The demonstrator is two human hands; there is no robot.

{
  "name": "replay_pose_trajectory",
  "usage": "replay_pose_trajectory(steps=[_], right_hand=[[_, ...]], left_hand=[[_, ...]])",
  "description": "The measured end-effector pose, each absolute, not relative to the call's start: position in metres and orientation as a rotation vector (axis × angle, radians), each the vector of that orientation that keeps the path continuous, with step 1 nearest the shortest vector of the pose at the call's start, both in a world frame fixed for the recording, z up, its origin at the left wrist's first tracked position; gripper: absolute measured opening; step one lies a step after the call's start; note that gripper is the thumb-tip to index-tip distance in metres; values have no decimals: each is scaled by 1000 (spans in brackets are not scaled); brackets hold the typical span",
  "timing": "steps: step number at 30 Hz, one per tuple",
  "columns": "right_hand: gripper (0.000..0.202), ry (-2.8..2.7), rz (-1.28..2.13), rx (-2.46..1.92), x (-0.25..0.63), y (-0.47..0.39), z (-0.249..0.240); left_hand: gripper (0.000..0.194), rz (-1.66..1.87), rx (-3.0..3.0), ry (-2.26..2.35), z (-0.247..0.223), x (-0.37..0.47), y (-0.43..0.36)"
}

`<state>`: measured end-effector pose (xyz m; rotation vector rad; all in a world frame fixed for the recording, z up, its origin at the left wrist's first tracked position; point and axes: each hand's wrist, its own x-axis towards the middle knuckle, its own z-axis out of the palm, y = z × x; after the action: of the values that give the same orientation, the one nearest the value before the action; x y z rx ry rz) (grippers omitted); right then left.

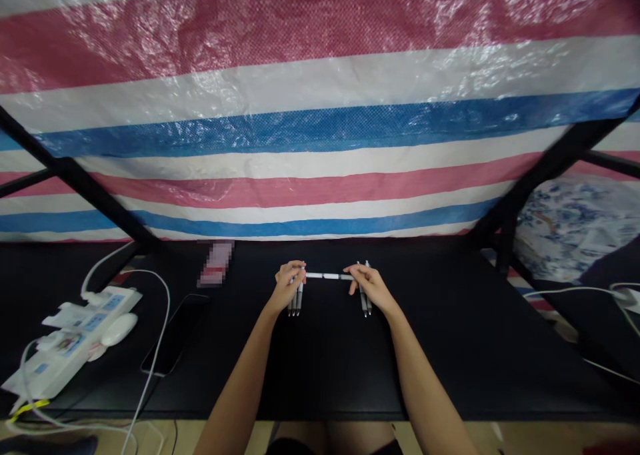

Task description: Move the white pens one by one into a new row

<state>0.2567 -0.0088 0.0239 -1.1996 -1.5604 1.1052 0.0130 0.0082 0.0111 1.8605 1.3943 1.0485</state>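
Observation:
A slim white pen (330, 276) spans sideways between my two hands, with a narrow dark band or gap near its middle. Whether it is one piece or two parts end to end, I cannot tell. My left hand (289, 283) pinches its left end, over several grey-and-white pens (295, 306) lying side by side with tips toward me. The fingers of my right hand (369, 284) close on the right end. Beneath that hand lie more pens (367, 306), also pointing toward me and partly covered.
On the black table (330, 368), a dark phone (175, 335) and a blurred pink item (217, 263) lie to the left. A white power strip (75, 341) with plugs and a looping cable (165, 308) sits farther left. Striped sheeting (320, 188) hangs behind, between black frame bars (530, 175).

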Motion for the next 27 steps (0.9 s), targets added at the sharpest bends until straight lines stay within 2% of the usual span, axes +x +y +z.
replay_pose_trajectory(steps=[7,13,18,27], right_hand=[[47,-1510,1098,-1194,261,-8,22],[32,-1527,1006,-1216,268,-6,18],[27,-1565,977,-1231,268,-5,19],[34,-1621,919,-1233,267,-7,22]], left_hand=[[34,1050,1836,1385,10,12,10],[35,1075,1791,1368,9,11,10],[36,1088,1772,1363,9,11,10],[35,1079,1803,1365,9,11,10]])
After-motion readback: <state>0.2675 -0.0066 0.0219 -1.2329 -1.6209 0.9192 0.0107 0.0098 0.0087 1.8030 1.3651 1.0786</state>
